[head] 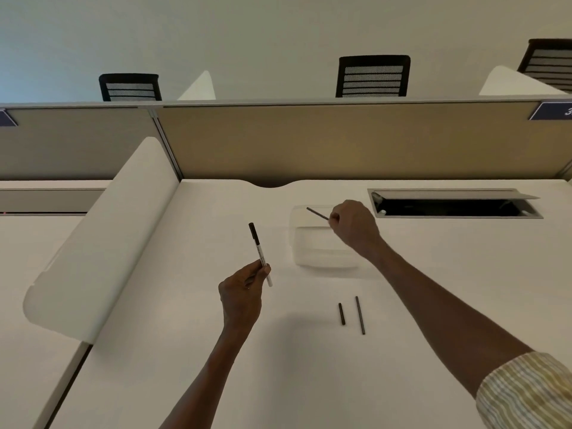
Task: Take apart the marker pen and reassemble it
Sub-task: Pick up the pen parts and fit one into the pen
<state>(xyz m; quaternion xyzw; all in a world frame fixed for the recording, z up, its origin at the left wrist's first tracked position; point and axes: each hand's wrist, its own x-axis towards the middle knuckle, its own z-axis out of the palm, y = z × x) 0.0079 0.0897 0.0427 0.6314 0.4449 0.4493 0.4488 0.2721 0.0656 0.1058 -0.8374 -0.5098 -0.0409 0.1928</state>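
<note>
My left hand (243, 294) grips the marker pen body (260, 253), a thin white barrel with a black cap end pointing up and away. My right hand (353, 226) pinches a thin dark rod (317, 213), held above a clear plastic box (322, 249) on the white desk (185, 351). Two dark pen parts lie on the desk between my forearms: a short black piece (341, 313) and, just right of it, a longer thin rod (360, 315). They lie side by side without touching.
A white curved divider (102, 243) rises at the left of the desk. A tan partition (340, 140) closes the far edge. An open cable tray with a raised lid (455, 205) sits at the back right. Black chairs (373, 76) stand beyond the partition.
</note>
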